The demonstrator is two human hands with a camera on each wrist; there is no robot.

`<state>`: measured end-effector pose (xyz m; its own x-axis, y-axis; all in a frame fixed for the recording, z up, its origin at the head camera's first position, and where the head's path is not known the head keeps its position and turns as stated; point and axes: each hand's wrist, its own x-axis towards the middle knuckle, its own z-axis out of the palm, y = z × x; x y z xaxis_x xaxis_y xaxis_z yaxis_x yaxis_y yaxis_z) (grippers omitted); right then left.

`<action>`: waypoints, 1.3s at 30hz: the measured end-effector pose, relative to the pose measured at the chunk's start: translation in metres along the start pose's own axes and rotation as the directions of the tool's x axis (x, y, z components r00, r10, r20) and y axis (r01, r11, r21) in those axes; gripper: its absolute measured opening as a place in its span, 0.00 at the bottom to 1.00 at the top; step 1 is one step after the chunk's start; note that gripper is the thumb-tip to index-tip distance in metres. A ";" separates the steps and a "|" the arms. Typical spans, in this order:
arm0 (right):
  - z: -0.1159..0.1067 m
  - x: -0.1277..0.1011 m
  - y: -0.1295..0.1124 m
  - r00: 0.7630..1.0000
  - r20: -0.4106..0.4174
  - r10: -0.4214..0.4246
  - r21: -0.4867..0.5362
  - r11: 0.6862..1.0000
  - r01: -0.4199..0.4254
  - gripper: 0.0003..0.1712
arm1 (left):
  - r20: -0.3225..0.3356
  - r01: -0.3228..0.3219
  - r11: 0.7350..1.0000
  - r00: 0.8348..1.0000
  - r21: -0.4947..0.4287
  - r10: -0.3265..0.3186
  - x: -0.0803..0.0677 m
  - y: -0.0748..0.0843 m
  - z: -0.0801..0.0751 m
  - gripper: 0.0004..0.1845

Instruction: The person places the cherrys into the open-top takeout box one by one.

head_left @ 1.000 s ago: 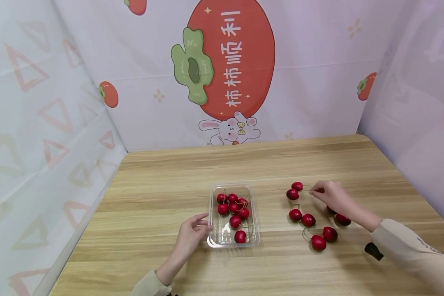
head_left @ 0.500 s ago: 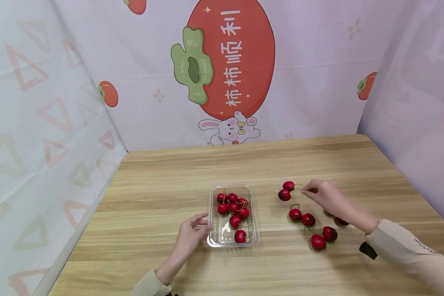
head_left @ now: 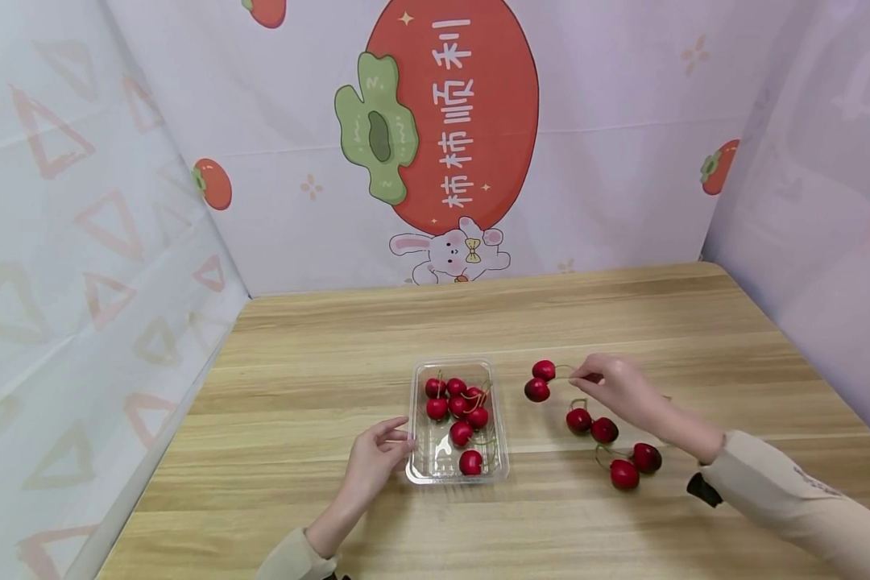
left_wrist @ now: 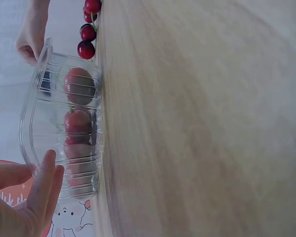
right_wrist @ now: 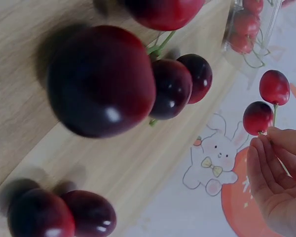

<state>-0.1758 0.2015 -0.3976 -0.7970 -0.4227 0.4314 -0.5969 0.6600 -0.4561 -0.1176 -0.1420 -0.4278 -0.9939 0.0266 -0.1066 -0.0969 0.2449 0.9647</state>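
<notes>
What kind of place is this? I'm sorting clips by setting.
Probably a staged tabletop booth, not a kitchen: a wooden table boxed in by cloth backdrops, the rear persimmon banner printed with a cartoon rabbit, and only a clear tray and cherry pairs laid out.

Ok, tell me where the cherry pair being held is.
In the head view, the cherry pair hangs from the right hand, right of the clear tray.

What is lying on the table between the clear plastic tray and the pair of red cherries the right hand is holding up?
Nothing: in the head view, only bare wooden table separates the clear plastic tray from the held pair of red cherries, whose stems the right hand pinches.
</notes>
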 end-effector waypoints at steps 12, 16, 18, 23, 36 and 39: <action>0.013 0.010 -0.014 0.999 0.028 -0.028 0.043 0.999 0.027 0.07 | -0.004 -0.005 1.000 1.000 0.001 0.005 0.000 0.000 0.000 0.22; 0.016 0.013 -0.020 0.998 0.054 -0.040 0.077 0.996 0.035 0.08 | -0.002 -0.005 1.000 1.000 -0.004 0.005 0.001 0.000 0.000 0.22; 0.018 0.015 -0.023 0.997 0.063 -0.049 0.087 0.995 0.043 0.08 | -0.002 -0.004 1.000 1.000 -0.004 0.004 0.001 0.000 0.000 0.22; 0.024 0.020 -0.032 0.993 0.063 -0.104 0.108 0.989 0.097 0.06 | -0.006 -0.001 1.000 1.000 0.003 0.001 0.001 -0.001 0.000 0.22; 0.046 0.032 -0.050 0.970 0.102 -0.222 0.176 0.963 0.202 0.02 | -0.001 0.003 1.000 1.000 0.007 -0.003 0.000 -0.001 0.000 0.22; 0.049 0.034 -0.054 0.966 0.123 -0.228 0.178 0.963 0.204 0.01 | 0.002 0.002 1.000 1.000 0.003 -0.002 0.000 -0.001 0.000 0.23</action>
<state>-0.1758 0.1210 -0.3967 -0.6452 -0.6348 0.4251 -0.7538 0.4383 -0.4895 -0.1179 -0.1423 -0.4287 -0.9937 0.0278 -0.1089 -0.0987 0.2480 0.9637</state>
